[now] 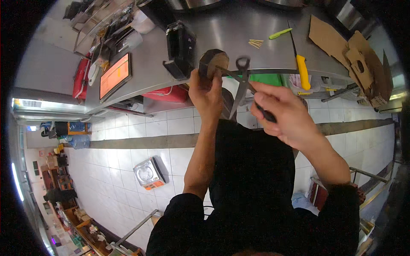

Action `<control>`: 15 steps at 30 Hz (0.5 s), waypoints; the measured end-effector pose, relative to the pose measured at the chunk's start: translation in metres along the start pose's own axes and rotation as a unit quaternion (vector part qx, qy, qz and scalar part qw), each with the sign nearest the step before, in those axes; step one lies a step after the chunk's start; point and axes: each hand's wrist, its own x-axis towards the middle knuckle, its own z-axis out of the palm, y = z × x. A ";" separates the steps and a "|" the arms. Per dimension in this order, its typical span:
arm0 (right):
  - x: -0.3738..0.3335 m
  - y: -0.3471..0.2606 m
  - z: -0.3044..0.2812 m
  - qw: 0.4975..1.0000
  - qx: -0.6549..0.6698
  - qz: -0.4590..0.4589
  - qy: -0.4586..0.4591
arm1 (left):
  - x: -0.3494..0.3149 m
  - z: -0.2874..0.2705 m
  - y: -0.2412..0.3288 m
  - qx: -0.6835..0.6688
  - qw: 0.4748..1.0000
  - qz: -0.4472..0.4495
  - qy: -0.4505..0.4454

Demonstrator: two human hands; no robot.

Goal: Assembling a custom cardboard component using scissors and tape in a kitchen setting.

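My left hand [208,94] grips a thick round piece [214,59] with a dark side and a brownish flat face; its exact kind is unclear. Wide-open scissors [239,94] are in my right hand [287,112], which is wrapped round one black handle. One blade points left, its tip at the round piece's face, close to my left fingertips. The other blade hangs down, and the free handle ring stands up toward the steel table [230,30]. Both hands are in front of the table's near edge.
A black holder [179,49] and an orange-screened tablet [115,77] stand left on the table. Rightward lie a yellow-handled knife [303,70], a green pen-like tool [280,33], small sticks [256,43] and torn cardboard [354,55]. A boxed scale [148,174] sits on the floor.
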 end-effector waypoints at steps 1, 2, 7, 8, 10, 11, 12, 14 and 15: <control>-0.002 0.002 -0.001 1.000 0.008 0.005 -0.006 | 0.000 -0.001 -0.003 -0.002 1.000 -0.001 -0.005; -0.002 0.011 -0.001 1.000 0.010 0.004 -0.002 | 0.002 -0.002 -0.006 0.006 1.000 0.010 -0.014; -0.004 0.035 0.000 0.822 -0.499 -0.265 0.073 | 0.005 -0.005 0.007 0.004 0.998 -0.030 -0.051; -0.004 0.032 0.001 0.823 -0.496 -0.267 0.073 | 0.004 -0.006 0.006 0.008 0.999 -0.028 -0.044; -0.001 0.024 -0.001 0.914 -0.337 -0.222 0.039 | 0.003 -0.009 0.005 0.014 0.999 -0.025 -0.039; 0.001 0.023 -0.002 0.914 -0.335 -0.224 0.041 | 0.001 -0.011 0.004 0.015 0.999 -0.024 -0.040; 0.002 0.023 -0.004 0.981 -0.142 -0.129 0.008 | 0.001 -0.012 0.003 0.017 0.999 -0.023 -0.041; 0.002 0.028 -0.006 0.965 0.256 0.032 -0.054 | 0.001 -0.014 -0.001 0.006 0.999 -0.019 -0.042; 0.001 0.033 -0.006 0.964 0.257 0.032 -0.057 | 0.001 -0.016 -0.003 -0.006 0.999 -0.017 -0.043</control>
